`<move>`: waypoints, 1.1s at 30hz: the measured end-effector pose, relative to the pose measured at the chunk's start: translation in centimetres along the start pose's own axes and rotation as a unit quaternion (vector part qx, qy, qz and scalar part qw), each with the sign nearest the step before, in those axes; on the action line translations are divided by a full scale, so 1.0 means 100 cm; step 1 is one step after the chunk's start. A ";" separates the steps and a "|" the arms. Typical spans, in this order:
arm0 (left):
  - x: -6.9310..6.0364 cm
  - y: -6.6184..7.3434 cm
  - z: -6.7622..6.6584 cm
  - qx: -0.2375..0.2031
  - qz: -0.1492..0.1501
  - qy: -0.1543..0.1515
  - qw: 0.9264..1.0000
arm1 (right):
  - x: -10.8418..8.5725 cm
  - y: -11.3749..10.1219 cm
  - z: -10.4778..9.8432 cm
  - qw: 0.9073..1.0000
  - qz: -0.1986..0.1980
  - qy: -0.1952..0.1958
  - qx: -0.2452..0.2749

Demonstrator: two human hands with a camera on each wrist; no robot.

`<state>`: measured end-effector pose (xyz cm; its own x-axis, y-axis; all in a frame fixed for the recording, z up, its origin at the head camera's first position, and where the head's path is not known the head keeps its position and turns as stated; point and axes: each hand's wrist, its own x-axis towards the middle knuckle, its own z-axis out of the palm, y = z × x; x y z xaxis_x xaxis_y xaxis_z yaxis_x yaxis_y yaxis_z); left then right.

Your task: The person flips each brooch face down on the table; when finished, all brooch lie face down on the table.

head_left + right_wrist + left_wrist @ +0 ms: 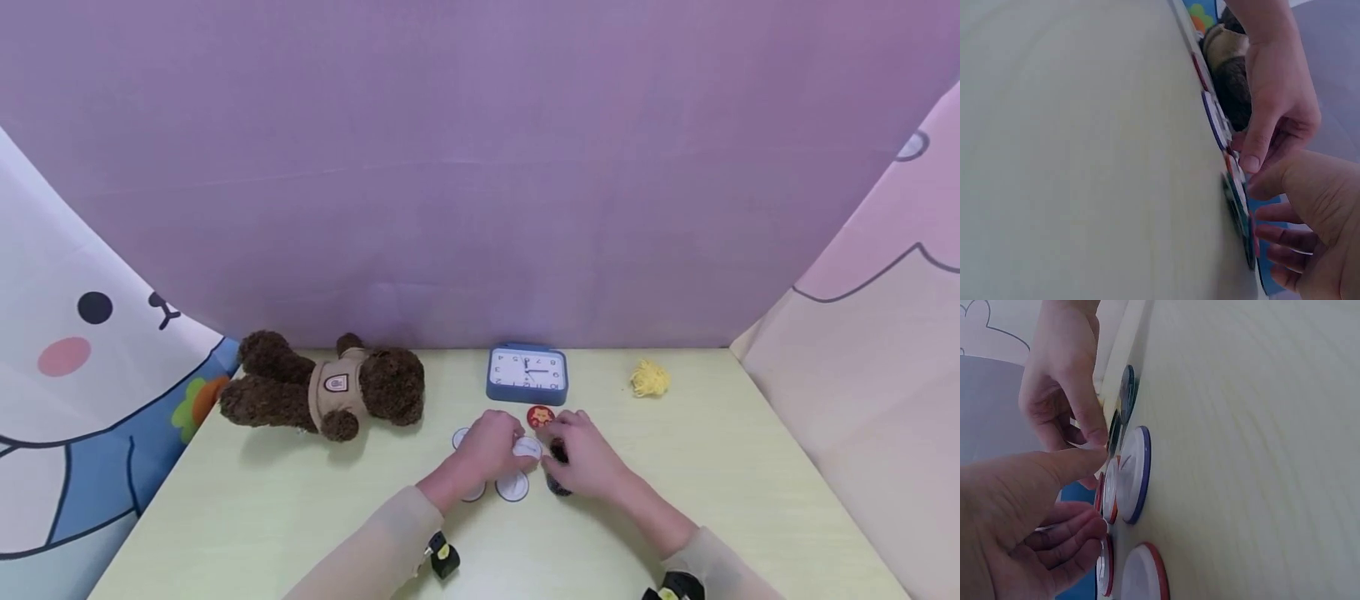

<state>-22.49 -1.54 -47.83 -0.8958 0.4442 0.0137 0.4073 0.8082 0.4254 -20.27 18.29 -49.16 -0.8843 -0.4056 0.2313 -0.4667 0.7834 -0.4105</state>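
Observation:
Several round flat discs lie grouped on the table. My left hand (pixel 487 450) is over their left side, its thumb by a white disc (pixel 527 448); in the left wrist view its fingers (pixel 1075 540) are loosely bent. My right hand (pixel 588 458) reaches in from the right, fingertips at a red disc (pixel 540 416) and thumb near two dark discs (pixel 558 485), which it partly covers. In the right wrist view the right hand (pixel 1322 219) has spread, relaxed fingers, and the two thumbs are close together. Another white disc (pixel 512 486) lies nearer the front.
A blue clock (pixel 527 372) stands just behind the discs, its dial upside down. On the left a brown teddy bear (pixel 337 387) in a beige top lies on its back. A yellow yarn bundle (pixel 649 378) sits at the back right, before a purple backdrop (pixel 480 183).

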 end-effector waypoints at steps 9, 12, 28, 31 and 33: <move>0.012 0.022 0.008 0.026 0.059 0.004 0.998 | -0.008 0.022 -0.026 0.998 0.051 0.001 0.032; 0.015 0.027 0.012 0.017 0.056 -0.007 0.998 | -0.010 0.025 -0.030 0.999 0.030 -0.017 0.023; 0.020 0.025 0.012 -0.021 0.017 0.047 0.999 | -0.013 0.027 -0.023 0.998 0.043 0.023 0.050; 0.021 0.027 0.012 -0.015 0.020 0.066 0.998 | -0.011 0.026 -0.023 0.996 0.074 0.034 0.046; 0.022 0.028 0.012 -0.021 0.027 0.083 0.996 | -0.011 0.025 -0.024 0.994 0.090 0.036 0.046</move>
<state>-23.11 2.18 -47.69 -0.8916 0.4132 0.1856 0.4505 0.7670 0.4568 -20.47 21.82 -48.30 -0.9519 -0.2246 0.2083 -0.3028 0.7927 -0.5291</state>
